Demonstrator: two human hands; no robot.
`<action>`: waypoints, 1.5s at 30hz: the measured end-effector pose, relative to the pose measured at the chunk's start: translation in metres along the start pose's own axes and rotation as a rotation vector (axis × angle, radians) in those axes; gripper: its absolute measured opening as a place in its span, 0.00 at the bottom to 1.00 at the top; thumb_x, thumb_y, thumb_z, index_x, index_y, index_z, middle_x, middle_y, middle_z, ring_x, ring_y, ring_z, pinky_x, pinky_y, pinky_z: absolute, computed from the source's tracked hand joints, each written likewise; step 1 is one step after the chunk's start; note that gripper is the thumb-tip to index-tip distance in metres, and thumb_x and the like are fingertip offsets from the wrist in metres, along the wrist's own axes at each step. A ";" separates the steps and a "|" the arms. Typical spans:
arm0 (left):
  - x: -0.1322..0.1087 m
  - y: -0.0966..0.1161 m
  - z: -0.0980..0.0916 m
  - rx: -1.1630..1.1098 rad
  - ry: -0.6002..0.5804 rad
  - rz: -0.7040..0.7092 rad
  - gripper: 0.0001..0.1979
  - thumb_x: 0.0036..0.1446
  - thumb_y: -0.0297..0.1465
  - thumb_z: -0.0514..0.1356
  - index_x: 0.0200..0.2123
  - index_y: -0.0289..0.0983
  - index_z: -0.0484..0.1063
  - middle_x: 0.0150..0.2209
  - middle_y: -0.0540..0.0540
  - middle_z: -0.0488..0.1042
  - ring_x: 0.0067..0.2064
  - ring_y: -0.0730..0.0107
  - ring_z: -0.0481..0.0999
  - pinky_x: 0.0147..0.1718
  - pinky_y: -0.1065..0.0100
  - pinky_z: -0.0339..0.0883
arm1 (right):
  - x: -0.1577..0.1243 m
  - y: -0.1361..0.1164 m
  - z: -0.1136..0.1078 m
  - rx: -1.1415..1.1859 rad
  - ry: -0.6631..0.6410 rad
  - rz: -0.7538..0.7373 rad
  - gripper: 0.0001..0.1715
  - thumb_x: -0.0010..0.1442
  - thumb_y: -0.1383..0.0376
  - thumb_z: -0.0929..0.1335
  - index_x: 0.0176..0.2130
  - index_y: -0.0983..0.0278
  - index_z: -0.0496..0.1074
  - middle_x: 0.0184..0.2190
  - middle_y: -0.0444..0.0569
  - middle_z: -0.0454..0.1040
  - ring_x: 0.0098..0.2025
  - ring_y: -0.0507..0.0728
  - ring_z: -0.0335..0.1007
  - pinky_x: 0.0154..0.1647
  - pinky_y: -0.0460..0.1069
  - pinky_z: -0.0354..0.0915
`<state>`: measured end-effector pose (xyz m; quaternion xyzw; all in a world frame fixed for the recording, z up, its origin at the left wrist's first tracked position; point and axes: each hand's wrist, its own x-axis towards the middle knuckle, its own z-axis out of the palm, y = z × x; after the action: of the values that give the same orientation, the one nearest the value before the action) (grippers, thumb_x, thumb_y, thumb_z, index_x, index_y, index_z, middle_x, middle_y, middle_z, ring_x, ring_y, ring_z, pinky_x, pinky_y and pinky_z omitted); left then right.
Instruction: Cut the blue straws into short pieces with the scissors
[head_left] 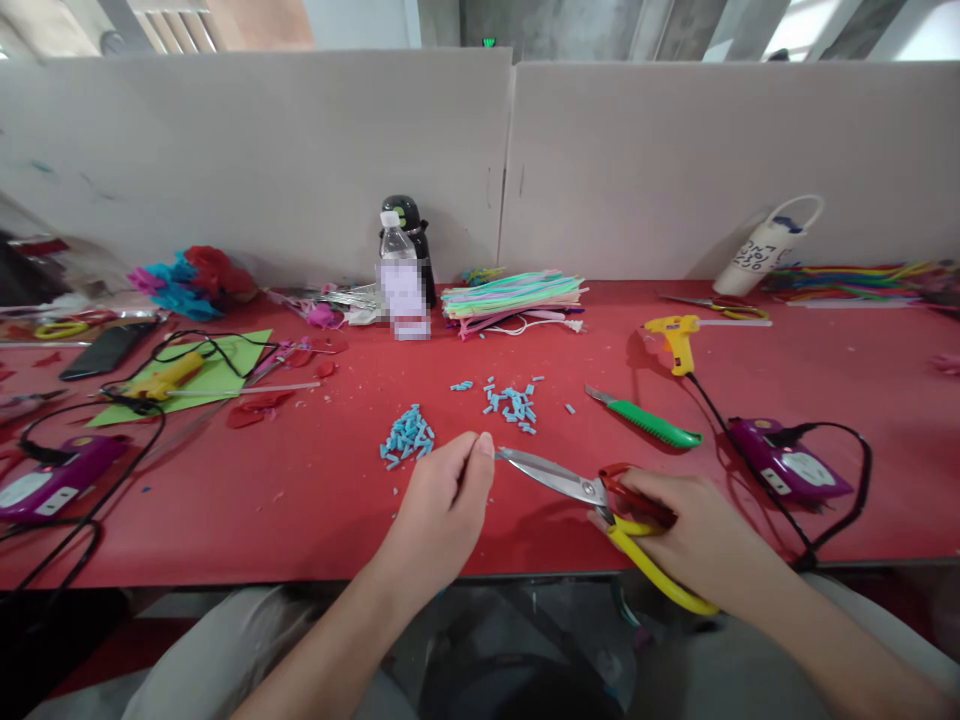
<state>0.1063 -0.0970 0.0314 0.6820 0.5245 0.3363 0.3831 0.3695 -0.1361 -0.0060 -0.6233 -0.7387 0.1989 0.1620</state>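
Observation:
My right hand (701,525) grips a pair of scissors (551,474) by its red and yellow handles. The blades look nearly closed and point left, with their tip close to the thumb of my left hand (450,500). That hand is closed in a pinch above the table's front part; whatever sits between its fingertips is too small and covered to make out. Just beyond it lies a heap of short blue pieces (409,435). A looser scatter of paler blue pieces (514,403) spreads farther back, and a few strays lie around it.
A green utility knife (652,422) lies right of the pieces. Farther right are a yellow glue gun (679,340) and a corded purple box (787,465). Pastel pipe cleaners (517,298) and a plastic bottle (401,275) stand along the back partition (262,160). Cables (97,490) cross the left side.

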 end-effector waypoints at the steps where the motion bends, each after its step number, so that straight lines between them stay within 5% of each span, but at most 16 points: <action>1: 0.000 0.000 0.000 0.002 0.000 0.001 0.20 0.71 0.41 0.45 0.26 0.39 0.53 0.23 0.55 0.51 0.25 0.74 0.52 0.25 0.68 0.48 | 0.000 0.000 0.000 -0.002 -0.001 0.000 0.08 0.56 0.63 0.68 0.28 0.60 0.64 0.21 0.40 0.62 0.26 0.52 0.60 0.25 0.45 0.54; 20: 0.001 -0.004 0.001 -0.016 0.006 0.001 0.21 0.71 0.42 0.45 0.26 0.39 0.52 0.23 0.55 0.52 0.25 0.75 0.53 0.25 0.69 0.49 | -0.002 -0.001 0.001 0.133 0.073 0.025 0.15 0.59 0.55 0.69 0.29 0.60 0.62 0.23 0.40 0.63 0.27 0.52 0.57 0.25 0.44 0.57; 29: 0.002 -0.001 -0.016 0.059 -0.140 0.078 0.19 0.71 0.42 0.46 0.30 0.38 0.58 0.27 0.53 0.61 0.30 0.73 0.61 0.30 0.69 0.56 | 0.001 -0.006 -0.006 0.094 0.103 0.045 0.17 0.57 0.53 0.70 0.29 0.61 0.65 0.21 0.41 0.66 0.24 0.51 0.58 0.24 0.44 0.57; 45: 0.003 0.000 -0.018 0.090 -0.167 0.106 0.19 0.72 0.42 0.45 0.31 0.38 0.60 0.28 0.53 0.62 0.30 0.72 0.60 0.30 0.68 0.56 | -0.004 0.003 -0.001 0.036 -0.014 0.017 0.09 0.57 0.63 0.68 0.29 0.61 0.64 0.22 0.40 0.64 0.26 0.51 0.60 0.24 0.44 0.53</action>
<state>0.0918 -0.0914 0.0399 0.7510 0.4682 0.2742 0.3763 0.3728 -0.1394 -0.0063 -0.6250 -0.7310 0.2178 0.1663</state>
